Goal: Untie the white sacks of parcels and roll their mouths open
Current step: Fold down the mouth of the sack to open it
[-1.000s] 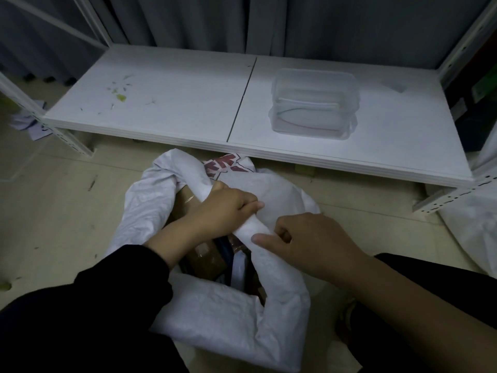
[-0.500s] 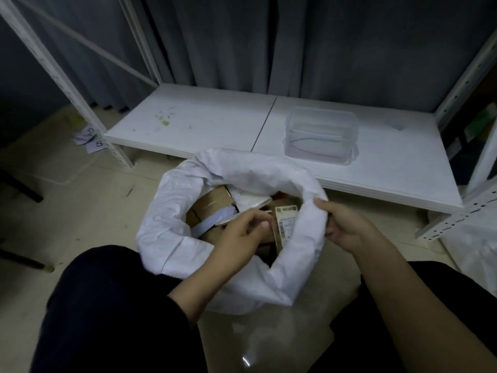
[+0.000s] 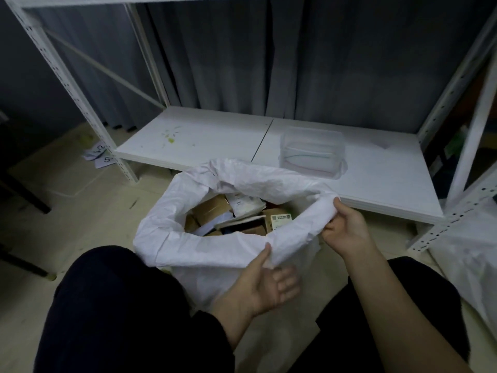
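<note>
White woven sack (image 3: 215, 254) stands just before the low shelf board (image 3: 204, 135), mouth rolled open over parcels (image 3: 212, 208); right hand (image 3: 347, 227) pinches its rim, left hand (image 3: 269, 284) cups beneath, fingers relaxed.

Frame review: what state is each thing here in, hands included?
white sack: untied, mouth open, rim rolled into a cuff.
parcels: exposed inside the sack.
right hand: grips the rolled rim.
left hand: palm up, thumb touching the rim, fingers loosely curled.
clear container: upright on the shelf.
second sack: mostly out of view, mouth not visible.
</note>
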